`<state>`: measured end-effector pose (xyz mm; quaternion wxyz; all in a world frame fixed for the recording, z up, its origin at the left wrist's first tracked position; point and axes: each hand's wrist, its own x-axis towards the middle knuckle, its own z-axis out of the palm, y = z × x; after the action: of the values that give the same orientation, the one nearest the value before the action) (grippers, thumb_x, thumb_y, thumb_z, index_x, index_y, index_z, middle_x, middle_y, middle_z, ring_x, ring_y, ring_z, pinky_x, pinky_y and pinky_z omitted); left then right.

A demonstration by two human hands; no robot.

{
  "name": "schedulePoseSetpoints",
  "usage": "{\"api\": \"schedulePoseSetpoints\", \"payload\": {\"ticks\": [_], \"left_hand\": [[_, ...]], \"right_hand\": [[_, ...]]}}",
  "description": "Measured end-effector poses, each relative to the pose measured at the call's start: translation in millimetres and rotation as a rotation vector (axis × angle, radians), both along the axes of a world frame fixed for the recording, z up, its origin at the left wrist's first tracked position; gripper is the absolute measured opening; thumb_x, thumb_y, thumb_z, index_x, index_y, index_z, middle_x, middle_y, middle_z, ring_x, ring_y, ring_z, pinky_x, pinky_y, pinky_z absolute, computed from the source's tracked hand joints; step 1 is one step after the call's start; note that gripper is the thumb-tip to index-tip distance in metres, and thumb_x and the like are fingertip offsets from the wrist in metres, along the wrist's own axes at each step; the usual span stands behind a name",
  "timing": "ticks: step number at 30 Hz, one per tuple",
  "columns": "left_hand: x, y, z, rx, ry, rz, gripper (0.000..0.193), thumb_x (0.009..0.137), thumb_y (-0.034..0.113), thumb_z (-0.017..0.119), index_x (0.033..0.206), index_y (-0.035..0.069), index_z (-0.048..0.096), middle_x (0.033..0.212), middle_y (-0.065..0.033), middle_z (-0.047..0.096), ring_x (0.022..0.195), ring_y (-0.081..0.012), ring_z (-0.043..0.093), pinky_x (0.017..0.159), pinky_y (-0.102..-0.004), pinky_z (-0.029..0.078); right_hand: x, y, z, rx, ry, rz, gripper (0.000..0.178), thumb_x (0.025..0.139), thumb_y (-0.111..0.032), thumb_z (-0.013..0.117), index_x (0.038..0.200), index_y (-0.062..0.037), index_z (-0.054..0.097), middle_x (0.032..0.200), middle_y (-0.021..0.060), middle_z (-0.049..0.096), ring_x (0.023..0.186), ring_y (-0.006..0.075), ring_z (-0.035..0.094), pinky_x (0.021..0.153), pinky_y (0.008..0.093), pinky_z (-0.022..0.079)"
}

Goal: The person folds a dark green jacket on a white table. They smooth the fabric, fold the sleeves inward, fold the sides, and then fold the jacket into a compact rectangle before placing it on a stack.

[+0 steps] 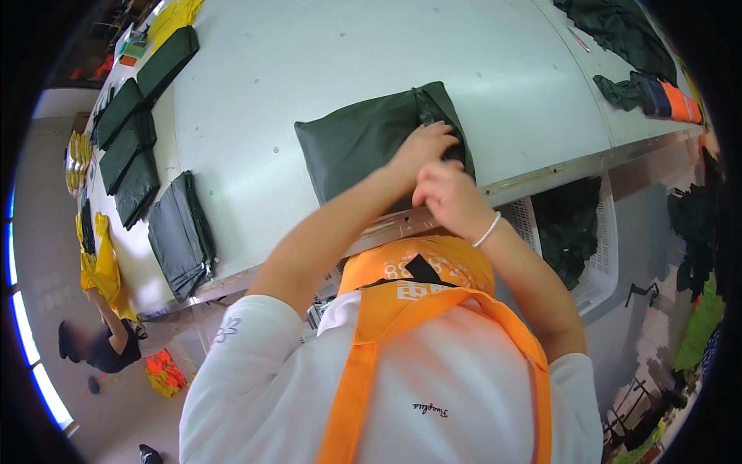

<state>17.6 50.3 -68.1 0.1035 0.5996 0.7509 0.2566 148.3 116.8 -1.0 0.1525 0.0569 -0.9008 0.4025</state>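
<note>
A folded dark green garment (pixel 355 135), smooth and somewhat shiny, lies on the white table in front of me. Its right end is a folded-over strip with a crumpled patch. On that strip rests my left hand (pixel 423 148), fingers stretched out over the fabric. Just nearer to me, at the garment's front right corner by the table edge, is my right hand (pixel 450 199), with a bracelet at the wrist. Its fingers are curled closed, and whatever they pinch is hidden. My left forearm covers part of the garment's front.
Folded dark green bundles (pixel 127 151) line the table's left side, with another stack (pixel 182 236) nearer. Dark green cloth (pixel 622 35) and an orange-and-navy roll (pixel 668 100) lie at the far right. Below the edge, a white basket (pixel 607 255) holds dark fabric. Another person (pixel 104 340) handles yellow cloth at left.
</note>
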Motion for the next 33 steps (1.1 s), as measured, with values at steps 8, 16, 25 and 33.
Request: {"api": "schedulePoseSetpoints", "payload": {"ticks": [8,16,25,33], "left_hand": [[-38.4,-25.5,15.2,-0.178,0.335,0.263,0.091,0.07,0.058,0.068,0.138,0.005,0.037,0.14,-0.0193,0.038,0.126,-0.0376,0.038,0.104,-0.0467,0.031],[-16.9,-43.2,8.2,-0.211,0.46,0.236,0.058,0.088,0.052,0.048,0.138,0.024,0.041,0.145,-0.0178,0.031,0.126,-0.034,0.039,0.098,-0.0567,0.033],[-37.7,-35.9,1.6,-0.07,0.259,0.243,0.051,0.088,0.049,0.049,0.131,0.022,0.05,0.139,-0.014,0.04,0.119,-0.0343,0.045,0.097,-0.0506,0.036],[-42.4,-33.5,-13.1,-0.281,0.107,0.296,0.049,0.085,0.042,0.054,0.126,0.016,0.053,0.139,-0.0173,0.039,0.118,-0.0367,0.045,0.097,-0.0515,0.037]], "right_hand": [[-3.3,37.3,-72.4,0.269,-0.149,-0.734,0.028,0.086,-0.017,0.06,0.111,-0.0043,0.059,0.088,0.0112,0.056,0.086,0.0296,0.056,0.072,0.0386,0.049],[-0.2,16.6,-57.4,0.302,-0.2,-0.533,0.021,0.084,-0.01,0.057,0.103,-0.0038,0.063,0.083,0.0102,0.054,0.081,0.0288,0.057,0.067,0.0382,0.05],[-57.1,38.1,-68.9,0.517,-0.414,-0.508,0.022,0.088,-0.014,0.051,0.105,-0.001,0.057,0.089,0.0125,0.061,0.079,0.0309,0.063,0.065,0.0406,0.052],[-88.4,24.2,-50.8,0.575,-0.304,-0.294,0.009,0.083,-0.012,0.052,0.082,-0.0056,0.059,0.075,0.0109,0.063,0.068,0.0297,0.064,0.056,0.0394,0.051]]}}
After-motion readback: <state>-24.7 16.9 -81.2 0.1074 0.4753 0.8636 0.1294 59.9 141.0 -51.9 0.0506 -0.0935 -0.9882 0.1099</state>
